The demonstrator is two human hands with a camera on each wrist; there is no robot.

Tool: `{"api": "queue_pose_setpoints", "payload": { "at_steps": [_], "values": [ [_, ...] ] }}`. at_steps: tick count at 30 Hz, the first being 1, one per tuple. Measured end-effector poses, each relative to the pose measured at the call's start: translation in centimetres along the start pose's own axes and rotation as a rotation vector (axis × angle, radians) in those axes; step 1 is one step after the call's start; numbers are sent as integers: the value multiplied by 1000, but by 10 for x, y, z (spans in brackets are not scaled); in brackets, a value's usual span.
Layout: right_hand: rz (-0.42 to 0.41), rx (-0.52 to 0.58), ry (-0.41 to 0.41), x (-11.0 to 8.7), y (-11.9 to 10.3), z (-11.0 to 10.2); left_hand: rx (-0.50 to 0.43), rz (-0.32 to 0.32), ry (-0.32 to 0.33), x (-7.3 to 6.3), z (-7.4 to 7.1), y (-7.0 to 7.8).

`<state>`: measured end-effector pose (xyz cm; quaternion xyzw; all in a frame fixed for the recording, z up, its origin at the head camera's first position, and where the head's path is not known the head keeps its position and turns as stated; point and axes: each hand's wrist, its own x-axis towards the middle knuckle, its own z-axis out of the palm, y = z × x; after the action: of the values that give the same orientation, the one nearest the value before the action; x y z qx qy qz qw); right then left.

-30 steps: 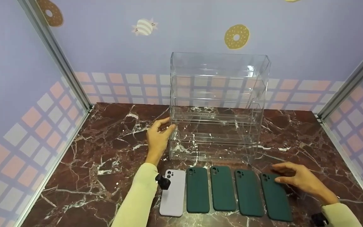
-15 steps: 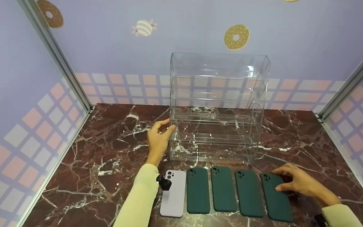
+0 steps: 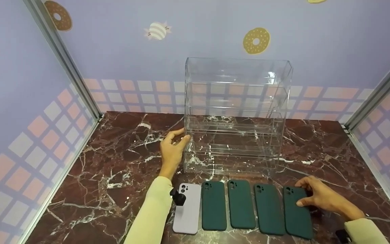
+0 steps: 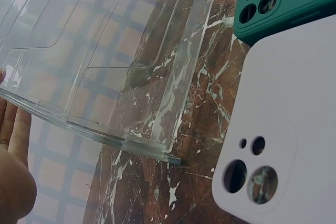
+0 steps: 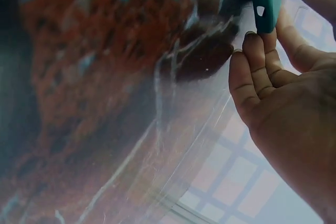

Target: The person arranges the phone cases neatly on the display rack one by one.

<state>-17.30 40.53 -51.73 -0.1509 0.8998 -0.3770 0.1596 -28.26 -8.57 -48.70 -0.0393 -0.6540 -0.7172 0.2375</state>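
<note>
My left hand holds the left side edge of a clear, tiered plastic display rack, its thumb in front and the other fingers at the side. In the left wrist view only part of that hand shows beside the rack's transparent wall. At the right end of a row of phone cases, my right hand pinches a dark green phone case by its upper right side. The right wrist view has the fingers against the lower end of the green case.
Left of the held case, three more dark green phone cases lie in the row, including one beside a pale lilac case. All lie in front of the rack on a dark red marble-patterned table. Patterned panels wall the back and sides.
My right hand has brought its fingers in around the rightmost green case, which has turned slightly straighter. The left hand stays on the rack. The head view has shifted a little.
</note>
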Motion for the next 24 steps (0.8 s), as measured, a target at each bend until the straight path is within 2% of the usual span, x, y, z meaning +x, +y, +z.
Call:
{"api": "queue_pose_setpoints", "payload": {
  "at_steps": [5, 13, 19, 24],
  "values": [
    [1, 83, 8, -3, -1, -2, 28, 4, 8, -2, 0, -1],
    [22, 135, 108, -6, -7, -6, 12, 14, -5, 0, 1, -2],
    [-97, 67, 243, -5, -14, -11, 15, 9, -7, 0, 1, -1],
    [-109, 67, 290, -6, -29, -18, 10, 12, -10, 0, -1, -2]
  ]
}}
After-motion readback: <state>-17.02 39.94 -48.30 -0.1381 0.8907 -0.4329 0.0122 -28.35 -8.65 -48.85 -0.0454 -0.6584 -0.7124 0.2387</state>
